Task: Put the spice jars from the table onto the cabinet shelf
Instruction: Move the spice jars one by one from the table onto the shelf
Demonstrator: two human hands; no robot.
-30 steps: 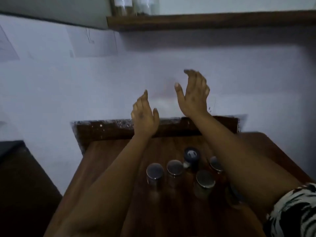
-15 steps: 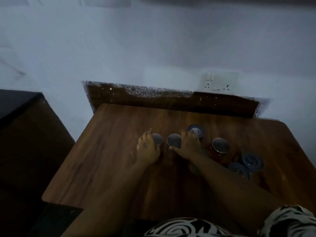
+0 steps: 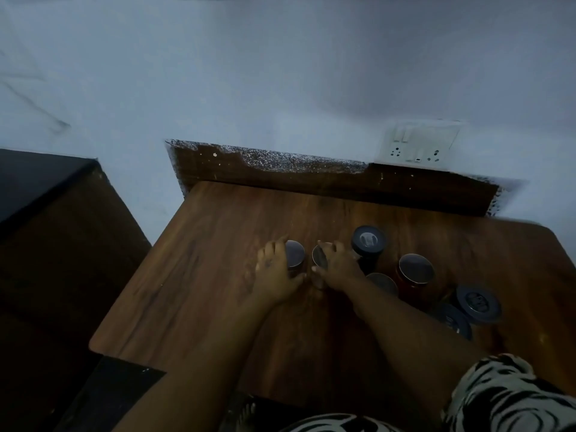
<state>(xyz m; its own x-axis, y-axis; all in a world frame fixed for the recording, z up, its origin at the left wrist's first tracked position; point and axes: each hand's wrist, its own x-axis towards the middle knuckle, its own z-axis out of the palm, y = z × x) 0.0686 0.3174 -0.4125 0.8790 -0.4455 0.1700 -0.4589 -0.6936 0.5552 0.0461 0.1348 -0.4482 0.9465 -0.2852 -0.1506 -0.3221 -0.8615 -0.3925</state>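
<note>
On the wooden desk (image 3: 218, 291), spice jars (image 3: 416, 271) cluster right of centre. Left hand (image 3: 274, 272) wraps the leftmost jar (image 3: 294, 254), right hand (image 3: 338, 266) its neighbour (image 3: 319, 256); both grips closed round, likely one jar each for the shelf, out of view.

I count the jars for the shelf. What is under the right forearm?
Under the right forearm one jar shows part of its lid. The rest is covered, so I cannot tell what else lies beneath.
</note>
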